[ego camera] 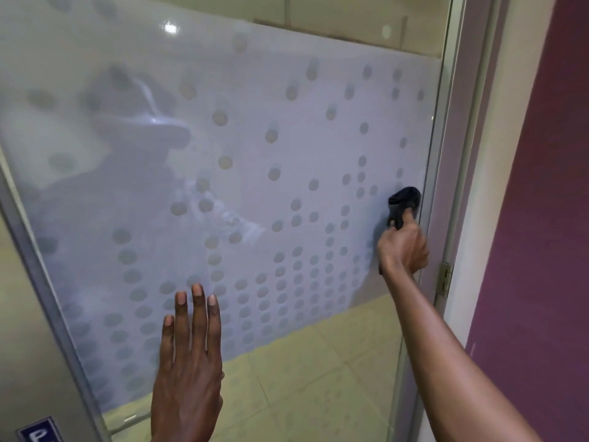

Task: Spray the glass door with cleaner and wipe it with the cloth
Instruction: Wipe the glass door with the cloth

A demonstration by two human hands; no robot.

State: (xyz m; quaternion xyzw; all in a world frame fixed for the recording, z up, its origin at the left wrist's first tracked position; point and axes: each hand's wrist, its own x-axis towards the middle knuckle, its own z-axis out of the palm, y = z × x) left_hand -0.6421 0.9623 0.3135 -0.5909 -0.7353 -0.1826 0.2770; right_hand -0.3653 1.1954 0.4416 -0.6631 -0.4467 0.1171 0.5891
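The glass door fills most of the view, frosted with a pattern of clear dots and a clear strip along the bottom. My right hand is stretched to the door's right edge, pressing a dark bunched cloth against the glass beside the frame. My left hand lies flat on the lower glass with fingers spread and holds nothing. No spray bottle is in view. A blurred reflection of a person shows in the frosting.
A metal door frame runs down the right with a brass hinge. Beyond it is a purple wall. The door's left metal stile carries a blue sign. Tiled floor shows through the clear lower glass.
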